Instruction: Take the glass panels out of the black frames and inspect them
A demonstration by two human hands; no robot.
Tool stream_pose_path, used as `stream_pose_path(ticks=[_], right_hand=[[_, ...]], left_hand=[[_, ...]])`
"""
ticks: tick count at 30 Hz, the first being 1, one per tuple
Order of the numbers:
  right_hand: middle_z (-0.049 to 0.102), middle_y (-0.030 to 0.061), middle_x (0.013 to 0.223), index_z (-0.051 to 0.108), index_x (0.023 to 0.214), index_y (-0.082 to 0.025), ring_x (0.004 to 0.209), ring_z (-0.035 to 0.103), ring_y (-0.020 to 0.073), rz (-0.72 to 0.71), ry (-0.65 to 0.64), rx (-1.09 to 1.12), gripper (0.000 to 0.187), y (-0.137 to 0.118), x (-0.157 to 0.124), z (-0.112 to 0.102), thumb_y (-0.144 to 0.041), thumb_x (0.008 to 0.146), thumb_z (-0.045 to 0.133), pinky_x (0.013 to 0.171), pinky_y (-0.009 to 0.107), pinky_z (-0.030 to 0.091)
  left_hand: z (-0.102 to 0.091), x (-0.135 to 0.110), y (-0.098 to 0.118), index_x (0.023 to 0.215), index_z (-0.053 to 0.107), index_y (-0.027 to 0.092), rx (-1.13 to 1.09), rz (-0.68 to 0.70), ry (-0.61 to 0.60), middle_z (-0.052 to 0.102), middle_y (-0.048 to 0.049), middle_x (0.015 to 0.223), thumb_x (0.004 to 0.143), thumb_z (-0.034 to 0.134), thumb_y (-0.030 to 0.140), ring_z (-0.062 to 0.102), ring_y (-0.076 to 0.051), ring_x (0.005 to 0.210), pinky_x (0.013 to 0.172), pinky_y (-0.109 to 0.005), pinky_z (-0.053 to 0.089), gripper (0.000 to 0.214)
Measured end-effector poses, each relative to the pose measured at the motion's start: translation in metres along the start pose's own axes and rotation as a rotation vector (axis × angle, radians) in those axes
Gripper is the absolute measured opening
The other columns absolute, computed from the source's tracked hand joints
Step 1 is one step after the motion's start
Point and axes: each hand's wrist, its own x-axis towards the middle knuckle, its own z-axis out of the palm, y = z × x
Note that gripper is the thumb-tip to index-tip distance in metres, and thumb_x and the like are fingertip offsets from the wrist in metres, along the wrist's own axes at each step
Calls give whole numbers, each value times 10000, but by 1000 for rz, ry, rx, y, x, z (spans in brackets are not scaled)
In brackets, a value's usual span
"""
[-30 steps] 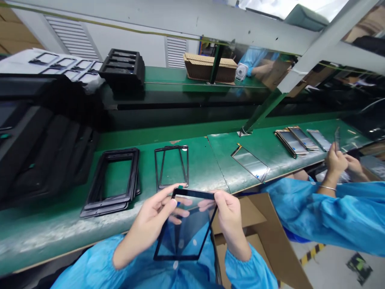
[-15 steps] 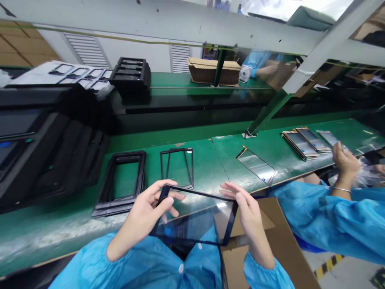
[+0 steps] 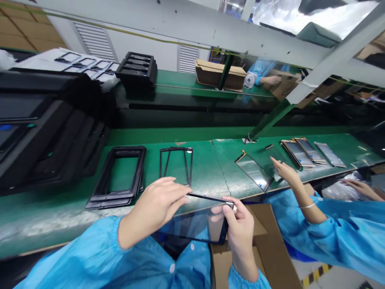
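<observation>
Head view — your left hand (image 3: 160, 202) and right hand (image 3: 240, 226) pinch the glass panel (image 3: 194, 226), well apart along its upper edge — probably for steadiness.

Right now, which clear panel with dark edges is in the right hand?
The panel nearest the wearer's blue coat; the right hand grips its corner, while the gold-tabbed panel lies on the green bench.

Smock (image 3: 136, 267): we wear bright blue
Sleeves (image 3: 75, 253): loose, wrinkled
Cuffs (image 3: 116, 236): gathered
Buttons (image 3: 172, 268): ours are white, round
</observation>
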Motion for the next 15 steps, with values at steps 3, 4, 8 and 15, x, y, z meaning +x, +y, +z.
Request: stream_pose_path(ticks=[3,4,8,15], right_hand=[[830,94,731,744,1052,-184,531,787,256,13,10,4,351,2,-4,-2,-501,913,796,520,301,628],[830,92,734,746,1056,-184,532,788,255,21,0,-3,350,2,-5,0,-501,917,794,523,303,630],[843,96,797,764,1127,-187,590,806,269,81,-240,-23,390,4,-7,18,-516,919,788,592,345,661],[784,192,1270,673,1427,-227,1168,754,378,-107,-41,-418,684,39,79,-52,-680,918,623,1008,549,592]], left_hand=[[3,2,3,1218,798,230,-10,4,-13,843,-71,1155,1067,573,261,794,-283,1004,1025,-478,560,273],[5,3,5,1244,792,227,-19,2,-30,837,-83,1171,1060,575,256,786,-299,1022,1008,-479,565,286],[11,2,19,1396,728,255,-176,-22,-158,826,-94,1158,1026,605,245,771,-309,1044,916,-410,602,390],[-60,-30,0,1568,556,274,-517,-522,236,779,-63,1042,1004,632,297,775,-224,837,742,-310,628,570]])
